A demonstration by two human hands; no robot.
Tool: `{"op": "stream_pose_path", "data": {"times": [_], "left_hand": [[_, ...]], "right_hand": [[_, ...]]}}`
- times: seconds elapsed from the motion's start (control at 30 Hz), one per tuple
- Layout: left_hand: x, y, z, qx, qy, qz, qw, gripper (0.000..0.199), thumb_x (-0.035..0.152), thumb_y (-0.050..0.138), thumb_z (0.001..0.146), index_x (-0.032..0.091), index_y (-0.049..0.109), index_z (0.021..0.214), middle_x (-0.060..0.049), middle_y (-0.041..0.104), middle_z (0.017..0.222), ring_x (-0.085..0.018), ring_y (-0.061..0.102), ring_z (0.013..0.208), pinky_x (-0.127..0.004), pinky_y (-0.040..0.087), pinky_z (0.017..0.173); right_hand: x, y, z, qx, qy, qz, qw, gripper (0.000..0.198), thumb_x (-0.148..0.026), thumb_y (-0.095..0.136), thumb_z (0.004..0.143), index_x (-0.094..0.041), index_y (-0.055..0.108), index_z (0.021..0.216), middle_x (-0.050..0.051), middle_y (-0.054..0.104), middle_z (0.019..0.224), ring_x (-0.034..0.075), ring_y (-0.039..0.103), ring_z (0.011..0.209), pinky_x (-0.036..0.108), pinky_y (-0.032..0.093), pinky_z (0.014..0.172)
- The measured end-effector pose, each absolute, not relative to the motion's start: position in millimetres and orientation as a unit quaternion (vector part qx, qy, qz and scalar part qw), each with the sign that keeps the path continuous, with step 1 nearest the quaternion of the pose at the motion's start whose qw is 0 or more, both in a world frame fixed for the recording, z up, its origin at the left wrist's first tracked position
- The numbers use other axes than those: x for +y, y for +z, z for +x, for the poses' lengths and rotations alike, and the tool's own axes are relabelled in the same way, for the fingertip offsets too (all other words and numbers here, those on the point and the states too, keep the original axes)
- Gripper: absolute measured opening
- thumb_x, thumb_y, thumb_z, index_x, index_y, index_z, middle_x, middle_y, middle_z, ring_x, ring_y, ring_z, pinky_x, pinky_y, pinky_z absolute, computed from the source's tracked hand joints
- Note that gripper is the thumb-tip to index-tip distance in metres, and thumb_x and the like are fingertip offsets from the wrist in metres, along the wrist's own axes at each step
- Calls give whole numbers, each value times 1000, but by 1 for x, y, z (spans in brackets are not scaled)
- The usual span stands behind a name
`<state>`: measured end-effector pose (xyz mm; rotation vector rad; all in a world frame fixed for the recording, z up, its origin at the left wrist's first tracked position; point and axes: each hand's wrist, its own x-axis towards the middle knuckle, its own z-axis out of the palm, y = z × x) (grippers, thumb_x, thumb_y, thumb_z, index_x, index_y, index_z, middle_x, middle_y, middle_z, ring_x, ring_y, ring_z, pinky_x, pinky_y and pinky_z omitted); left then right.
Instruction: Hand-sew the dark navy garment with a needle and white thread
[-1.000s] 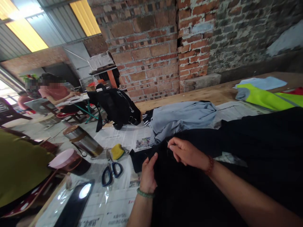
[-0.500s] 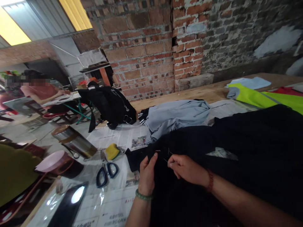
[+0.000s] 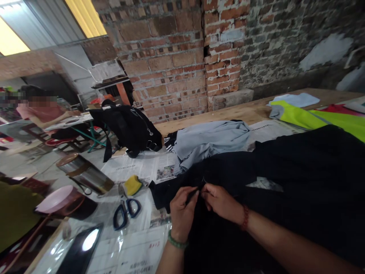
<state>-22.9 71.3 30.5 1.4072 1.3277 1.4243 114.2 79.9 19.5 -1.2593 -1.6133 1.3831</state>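
Dark navy cloth (image 3: 225, 163) is spread across the table in front of me. My left hand (image 3: 184, 207), with a green bead bracelet, pinches a fold of this cloth between thumb and fingers. Close against it, my right hand (image 3: 221, 201) has its fingertips pressed together on what looks like a sewing needle, mostly hidden by the fingers. A fine pale thread (image 3: 203, 179) shows just above those fingertips. The two hands almost touch at the fold. Blue-handled scissors (image 3: 127, 213) lie to the left of my left hand.
A yellow sponge (image 3: 133, 185), a steel flask (image 3: 85, 173), a pink-rimmed cup (image 3: 67, 203) and a phone (image 3: 81, 247) sit at left on newspaper. Behind are a black bag (image 3: 128, 129), grey clothing (image 3: 212, 139) and a yellow-green garment (image 3: 322, 116). Another person (image 3: 42, 112) sits farther back.
My left hand has turned and risen slightly, pinching up a fold of cloth. The gap between my hands has closed, and the right fingertips now meet the fold.
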Motion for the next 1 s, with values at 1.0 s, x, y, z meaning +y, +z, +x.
{"op": "stream_pose_path", "data": {"times": [1.0], "left_hand": [[75,17,-22,481,498,660,290,23,4,58,62,24,68,67,-2,61,78,-18,55,78,-27,42,72]], "right_hand": [[127,19,143,-686,527,-369,338,29,-38,55,73,-14,67,85,5,63,89,15,57,83,25,41,76]]}}
